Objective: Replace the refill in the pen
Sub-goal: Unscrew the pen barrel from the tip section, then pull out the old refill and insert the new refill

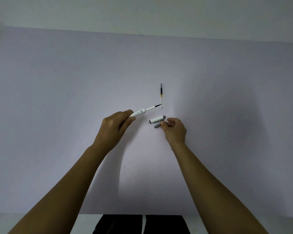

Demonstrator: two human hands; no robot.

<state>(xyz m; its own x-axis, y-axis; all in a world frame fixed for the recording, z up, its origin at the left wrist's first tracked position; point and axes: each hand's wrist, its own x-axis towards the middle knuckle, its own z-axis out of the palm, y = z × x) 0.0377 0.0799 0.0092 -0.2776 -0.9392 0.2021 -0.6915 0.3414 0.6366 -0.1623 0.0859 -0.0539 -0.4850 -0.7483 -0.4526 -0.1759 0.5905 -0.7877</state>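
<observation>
My left hand [116,128] grips a white pen barrel [140,112] that points up and to the right, with a refill's dark tip [158,105] sticking out of its end. A loose refill [161,95] lies on the table just beyond that tip, dark at its far end, yellow and clear at its near end. The white pen cap [157,119] lies on the table between my hands. My right hand [173,129] pinches a small grey metal pen piece [157,126] just below the cap.
The work surface is a pale lavender table [57,98] against a light wall. A dark object [140,224] shows at the table's near edge, between my forearms.
</observation>
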